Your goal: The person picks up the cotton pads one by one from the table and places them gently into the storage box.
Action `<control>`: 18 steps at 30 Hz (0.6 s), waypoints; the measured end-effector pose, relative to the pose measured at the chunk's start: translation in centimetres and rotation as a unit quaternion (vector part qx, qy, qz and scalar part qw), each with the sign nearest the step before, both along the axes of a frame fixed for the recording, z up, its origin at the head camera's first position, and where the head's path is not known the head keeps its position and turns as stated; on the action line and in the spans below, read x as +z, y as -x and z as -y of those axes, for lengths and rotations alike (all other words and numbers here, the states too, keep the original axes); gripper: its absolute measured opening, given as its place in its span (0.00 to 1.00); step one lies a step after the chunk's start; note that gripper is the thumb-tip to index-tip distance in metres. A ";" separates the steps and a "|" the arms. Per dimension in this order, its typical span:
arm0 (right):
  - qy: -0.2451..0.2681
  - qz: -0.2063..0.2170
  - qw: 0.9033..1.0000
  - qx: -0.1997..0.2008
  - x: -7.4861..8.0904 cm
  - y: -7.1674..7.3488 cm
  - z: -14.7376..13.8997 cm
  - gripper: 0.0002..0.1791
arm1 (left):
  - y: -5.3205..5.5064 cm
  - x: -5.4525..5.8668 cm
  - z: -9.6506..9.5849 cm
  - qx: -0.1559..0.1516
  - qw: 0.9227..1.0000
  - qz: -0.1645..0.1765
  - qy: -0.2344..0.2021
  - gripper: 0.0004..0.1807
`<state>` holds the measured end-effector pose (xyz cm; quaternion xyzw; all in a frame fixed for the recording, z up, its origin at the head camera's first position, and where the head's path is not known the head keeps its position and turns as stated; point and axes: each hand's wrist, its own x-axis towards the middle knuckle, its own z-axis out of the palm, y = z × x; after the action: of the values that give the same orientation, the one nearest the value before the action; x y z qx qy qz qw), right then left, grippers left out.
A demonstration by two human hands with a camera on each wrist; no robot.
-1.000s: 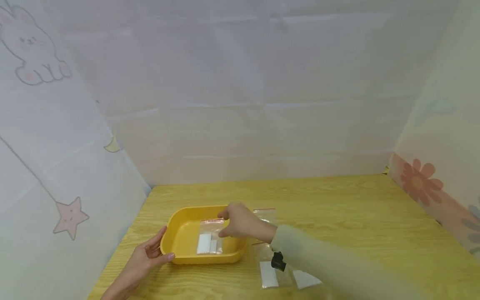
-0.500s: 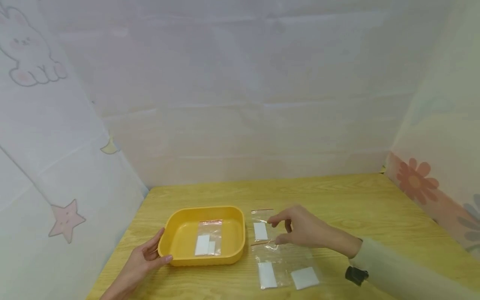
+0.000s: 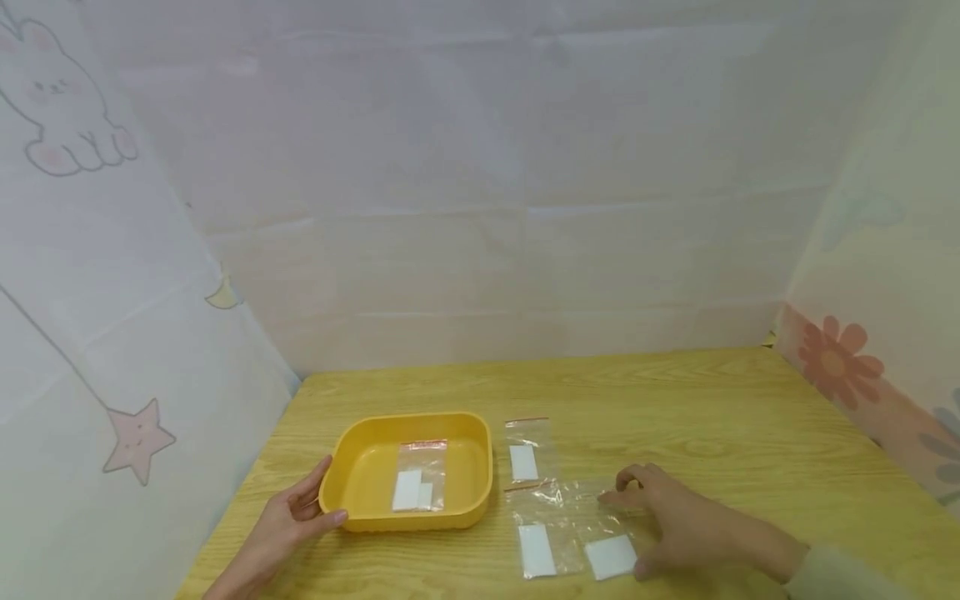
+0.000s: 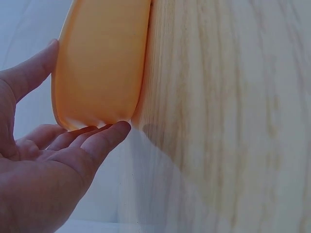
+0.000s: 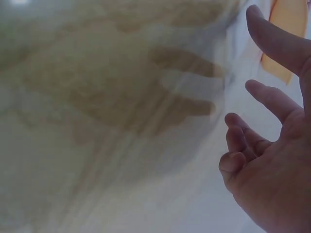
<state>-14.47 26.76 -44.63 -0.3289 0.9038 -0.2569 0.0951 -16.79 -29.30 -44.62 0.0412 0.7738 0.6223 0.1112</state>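
My left hand (image 3: 281,525) holds the left end of a yellow plastic tray (image 3: 330,492), thumb at the rim and fingers against the outer wall, as the left wrist view shows with the tray (image 4: 102,58). Inside the tray lies a clear zip bag (image 3: 423,458) with white pieces in it. To the tray's right, more zip bags lie flat: an upper one (image 3: 528,433), a lower left one (image 3: 536,550) and a lower right one (image 3: 610,557), each with a white piece. My right hand (image 3: 686,529) hovers at the lower right bag, fingers spread and bent, thumb beside its white piece.
The wood-grain table (image 3: 675,400) carries everything. A pale fabric backdrop (image 3: 480,208) rises behind it and on both sides, with a star (image 3: 140,440) printed at left and a flower (image 3: 840,362) at right.
My right hand has left the bag in the tray, passed over the upper bag and come right and nearer to the lower right bag. My left hand stays on the tray.
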 end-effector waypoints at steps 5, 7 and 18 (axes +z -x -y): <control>-0.016 -0.072 0.997 -0.001 -1.1 -0.5 -0.4 0.41 | 0.1 -0.1 -0.1 -0.003 1.000 0.012 -0.006 0.51; -0.018 -0.081 0.996 -0.012 -1.4 -0.5 -0.7 0.41 | 0.1 -0.1 -0.1 -0.005 1.000 0.014 -0.009 0.51; 0.005 -0.070 0.997 -0.036 -1.7 2.1 -2.9 0.43 | 0.1 0.0 -0.3 0.015 1.000 0.016 -0.011 0.51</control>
<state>-16.53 29.63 -46.38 -0.3143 0.9180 -0.2411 0.0203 -16.85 -29.01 -44.58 0.0206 0.7655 0.6329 0.1140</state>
